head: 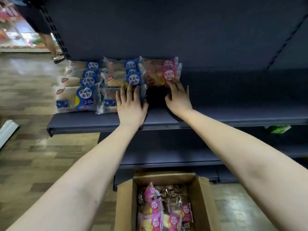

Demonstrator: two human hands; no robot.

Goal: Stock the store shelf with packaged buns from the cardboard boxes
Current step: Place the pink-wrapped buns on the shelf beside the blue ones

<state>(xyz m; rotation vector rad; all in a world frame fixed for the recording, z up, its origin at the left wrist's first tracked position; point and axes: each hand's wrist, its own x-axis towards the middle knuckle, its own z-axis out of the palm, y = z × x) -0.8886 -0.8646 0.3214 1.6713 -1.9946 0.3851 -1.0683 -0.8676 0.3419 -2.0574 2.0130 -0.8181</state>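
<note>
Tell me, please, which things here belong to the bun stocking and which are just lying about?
Job: blue bun packets, pink bun packets, shelf, cardboard box, left hand, right hand.
Lying about: green item below the shelf, white object at far left, bystander's legs.

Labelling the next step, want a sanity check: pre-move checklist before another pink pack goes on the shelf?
1. Left hand free: ok. It lies flat on the front blue pack with straight fingers and grips nothing.
2. Right hand free: ok. Its fingertips touch the front pink pack without curling round it.
3. Room in the pink column: ok. Bare shelf shows in front of that pack.
4. Stock left: ok. Pink packs lie in the open cardboard box below.
5. Pink stack squared with the blue columns: cannot tell, the view is too blurred.
</note>
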